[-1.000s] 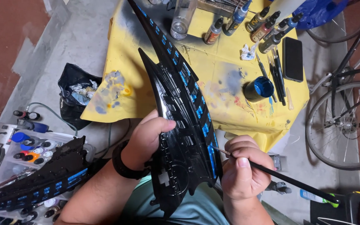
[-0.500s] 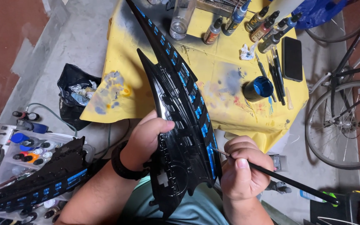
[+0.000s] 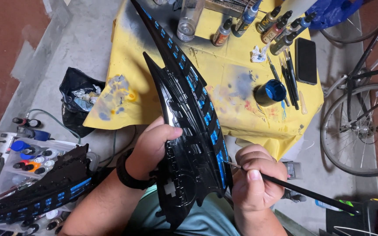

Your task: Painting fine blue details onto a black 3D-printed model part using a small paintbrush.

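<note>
Blue panels going onto a black wing-shaped model piece, brush at the lower edge

The left hand [image 3: 154, 146] has its fingers closed around the long black model part [image 3: 189, 144], thumb on its glossy face, holding it up over the lap and the near edge of the yellow-covered counter [image 3: 123, 65]. The right hand [image 3: 254, 183] pinches a thin black paintbrush [image 3: 294, 189] in closed fingers, its tip touching the part's right rim just left of those fingers. Many small windows above the fingers, running toward the pointed tip, already show bright blue; judging by that, the painting is well along, with the broad lower body by the left fingers yet plain black. An open blue paint pot [image 3: 270, 91] sits beyond the right hand.
</note>
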